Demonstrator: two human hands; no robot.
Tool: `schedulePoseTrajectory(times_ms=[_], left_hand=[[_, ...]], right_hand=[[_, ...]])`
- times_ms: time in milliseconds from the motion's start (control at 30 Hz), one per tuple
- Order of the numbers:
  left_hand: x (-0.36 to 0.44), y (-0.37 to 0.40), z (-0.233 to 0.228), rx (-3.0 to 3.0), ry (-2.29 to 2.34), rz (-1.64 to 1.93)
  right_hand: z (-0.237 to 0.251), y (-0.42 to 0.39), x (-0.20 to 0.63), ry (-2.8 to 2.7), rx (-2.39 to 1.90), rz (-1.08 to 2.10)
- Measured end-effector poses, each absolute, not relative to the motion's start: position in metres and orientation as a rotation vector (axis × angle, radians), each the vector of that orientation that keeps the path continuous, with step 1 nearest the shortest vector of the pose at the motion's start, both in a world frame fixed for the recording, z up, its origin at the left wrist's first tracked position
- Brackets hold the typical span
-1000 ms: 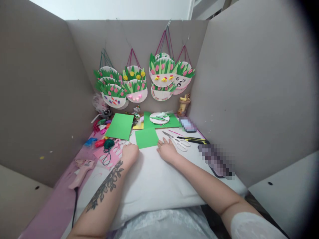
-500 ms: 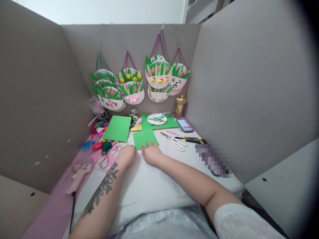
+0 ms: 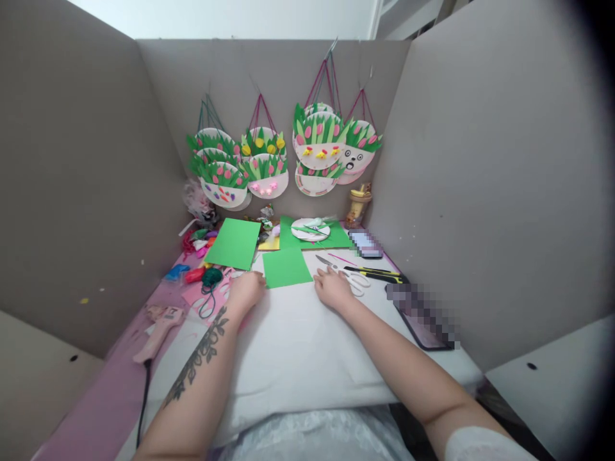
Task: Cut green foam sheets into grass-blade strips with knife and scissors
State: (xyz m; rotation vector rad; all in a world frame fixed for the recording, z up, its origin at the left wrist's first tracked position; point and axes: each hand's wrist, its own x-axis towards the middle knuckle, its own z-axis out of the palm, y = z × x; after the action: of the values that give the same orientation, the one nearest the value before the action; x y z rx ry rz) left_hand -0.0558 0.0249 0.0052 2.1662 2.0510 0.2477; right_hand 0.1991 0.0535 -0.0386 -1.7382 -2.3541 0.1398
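Observation:
A folded-looking green sheet of paper (image 3: 287, 267) lies flat on the white table cover in front of me. At its left edge is my left hand (image 3: 246, 291), fingers curled and closed on the paper's side; the fingertips are partly hidden. My right hand (image 3: 334, 289) rests just off the paper's right corner, palm down with its fingers a little apart. Those fingers reach over the white-handled scissors (image 3: 359, 280) and partly cover them; I see nothing held there.
A larger green sheet (image 3: 234, 243) lies at the back left, with a white paper plate (image 3: 300, 229) near the back middle. Green yarn (image 3: 211, 277) and a pink glue gun (image 3: 161, 333) lie left. Black-yellow cutters (image 3: 375, 274) and phones (image 3: 366, 244) lie right; decorated plates (image 3: 317, 186) hang behind.
My right hand has slid off the green paper to the right, onto the scissors. My left hand stays at the paper's left edge. The view has shifted slightly.

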Motion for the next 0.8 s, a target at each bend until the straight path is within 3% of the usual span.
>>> schedulePoseTrajectory(times_ms=[233,400,800], left_hand=[[-0.059,0.035,-0.006,2.163,2.082,0.684],[-0.043,0.036,-0.019,2.298,1.875,0.587],[-0.043,0.034,-0.02,2.17,1.884,0.425]], right_hand=[[-0.051,0.069,0.208,-2.159,-1.45,0.174],[-0.056,0.07,0.191,-2.256,-1.318,0.216],[-0.053,0.073,0.193,-2.274,-1.459,0.259]])
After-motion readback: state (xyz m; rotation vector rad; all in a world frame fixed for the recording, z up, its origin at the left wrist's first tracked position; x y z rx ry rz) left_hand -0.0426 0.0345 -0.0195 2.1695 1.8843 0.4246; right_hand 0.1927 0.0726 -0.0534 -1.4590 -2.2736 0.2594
